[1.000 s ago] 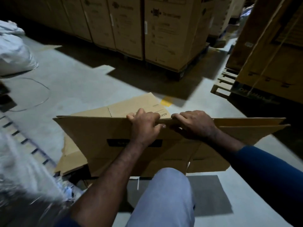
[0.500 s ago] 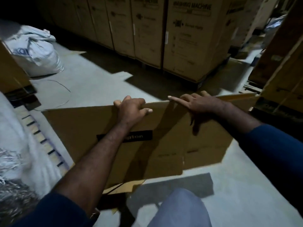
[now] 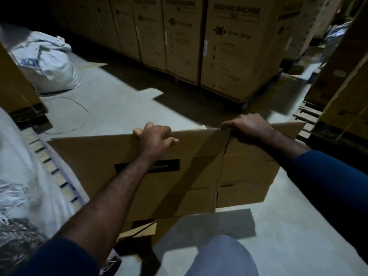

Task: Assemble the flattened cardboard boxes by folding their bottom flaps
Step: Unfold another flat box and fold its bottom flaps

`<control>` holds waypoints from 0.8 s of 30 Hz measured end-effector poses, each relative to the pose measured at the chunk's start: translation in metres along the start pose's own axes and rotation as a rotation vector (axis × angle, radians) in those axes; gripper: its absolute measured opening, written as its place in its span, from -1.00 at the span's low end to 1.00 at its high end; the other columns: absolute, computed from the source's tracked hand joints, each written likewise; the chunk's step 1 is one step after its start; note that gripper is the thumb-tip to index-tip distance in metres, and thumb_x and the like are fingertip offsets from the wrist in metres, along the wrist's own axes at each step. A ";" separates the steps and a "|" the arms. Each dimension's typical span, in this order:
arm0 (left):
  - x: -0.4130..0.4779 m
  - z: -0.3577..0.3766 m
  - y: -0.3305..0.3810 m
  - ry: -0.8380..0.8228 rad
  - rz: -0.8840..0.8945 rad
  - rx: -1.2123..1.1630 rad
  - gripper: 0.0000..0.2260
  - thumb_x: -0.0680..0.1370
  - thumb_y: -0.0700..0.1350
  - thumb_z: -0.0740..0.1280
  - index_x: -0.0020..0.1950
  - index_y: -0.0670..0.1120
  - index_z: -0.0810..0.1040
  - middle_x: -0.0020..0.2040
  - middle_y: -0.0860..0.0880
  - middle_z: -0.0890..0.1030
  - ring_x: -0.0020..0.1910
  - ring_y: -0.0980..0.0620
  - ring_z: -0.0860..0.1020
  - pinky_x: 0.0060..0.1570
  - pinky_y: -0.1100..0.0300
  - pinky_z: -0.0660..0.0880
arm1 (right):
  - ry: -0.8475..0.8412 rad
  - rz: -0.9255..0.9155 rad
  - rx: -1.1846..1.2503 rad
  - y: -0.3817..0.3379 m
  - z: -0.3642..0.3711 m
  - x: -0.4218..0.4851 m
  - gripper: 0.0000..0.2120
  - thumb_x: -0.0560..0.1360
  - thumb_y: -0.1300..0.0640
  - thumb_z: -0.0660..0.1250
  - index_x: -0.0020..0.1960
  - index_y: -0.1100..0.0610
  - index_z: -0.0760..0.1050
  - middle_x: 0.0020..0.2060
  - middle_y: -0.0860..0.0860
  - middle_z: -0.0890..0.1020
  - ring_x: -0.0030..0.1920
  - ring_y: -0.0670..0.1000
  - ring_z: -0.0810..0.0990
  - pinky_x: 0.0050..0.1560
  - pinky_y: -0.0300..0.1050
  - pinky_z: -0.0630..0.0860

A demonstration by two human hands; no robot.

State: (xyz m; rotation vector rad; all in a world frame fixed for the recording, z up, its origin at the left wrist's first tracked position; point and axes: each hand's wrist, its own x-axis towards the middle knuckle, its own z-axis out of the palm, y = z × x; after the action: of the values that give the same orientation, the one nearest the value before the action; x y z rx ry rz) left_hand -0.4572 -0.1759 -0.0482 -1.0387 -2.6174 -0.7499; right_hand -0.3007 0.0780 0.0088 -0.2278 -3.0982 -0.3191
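Item: 1 flattened cardboard box, held upright on its edge, on the near side of the washing machine cartons.
Left hand: fingers curled over the box's top edge, clamped on it.
Right hand: fingers pinching the same edge, toward the cartons' right end.
Risk: an uneven pull would probably buckle a panel off its crease; a slack grip could let the box topple toward the cartons.

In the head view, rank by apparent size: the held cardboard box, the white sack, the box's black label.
Largest: cardboard box.
Then: white sack, farther off, so true size unsure.
Smallest: black label.
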 end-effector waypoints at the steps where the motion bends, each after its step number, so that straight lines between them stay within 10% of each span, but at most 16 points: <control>1: 0.011 -0.007 -0.003 0.030 -0.004 0.000 -0.68 0.45 0.13 0.52 -0.32 0.00 0.49 -0.36 0.12 0.47 0.01 -0.01 0.42 -0.14 0.07 -0.02 | 0.019 0.011 0.014 0.000 -0.011 0.009 -0.61 0.64 0.13 0.29 0.42 -0.16 0.45 0.12 -0.09 0.64 -0.01 -0.06 0.63 -0.10 -0.08 0.65; 12: 0.112 -0.086 -0.035 0.501 0.076 0.181 -0.78 0.43 -0.04 0.36 0.05 0.01 0.65 -0.02 0.01 0.65 0.08 -0.17 0.46 0.10 -0.10 0.26 | 0.660 0.069 -0.086 0.005 -0.081 0.116 -0.60 0.69 0.25 0.17 0.44 -0.09 0.44 0.08 0.10 0.68 -0.07 0.14 0.68 -0.23 0.04 0.65; 17: 0.068 -0.020 -0.042 0.422 -0.073 0.150 -0.88 0.46 -0.08 0.37 -0.03 0.04 0.66 -0.07 0.03 0.64 0.05 -0.14 0.47 0.02 0.00 0.13 | 0.415 0.042 0.091 -0.008 -0.021 0.106 -0.64 0.65 0.18 0.22 0.41 0.02 0.53 0.23 0.12 0.65 0.14 0.18 0.65 0.08 0.15 0.64; 24: -0.030 0.098 -0.059 -0.309 -0.323 0.100 -0.67 0.47 0.22 0.48 0.14 0.09 0.65 0.08 0.06 0.69 0.20 -0.04 0.54 0.22 -0.08 0.20 | -0.193 0.080 0.111 -0.046 0.132 0.060 -0.54 0.61 0.11 0.35 0.46 -0.20 0.43 0.20 -0.07 0.63 0.08 -0.03 0.64 0.04 -0.06 0.63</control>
State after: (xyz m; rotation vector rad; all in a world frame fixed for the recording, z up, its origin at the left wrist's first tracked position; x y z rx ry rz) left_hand -0.4782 -0.1770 -0.1642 -0.7648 -3.1015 -0.5479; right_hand -0.3671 0.0694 -0.1279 -0.4020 -3.2711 -0.1298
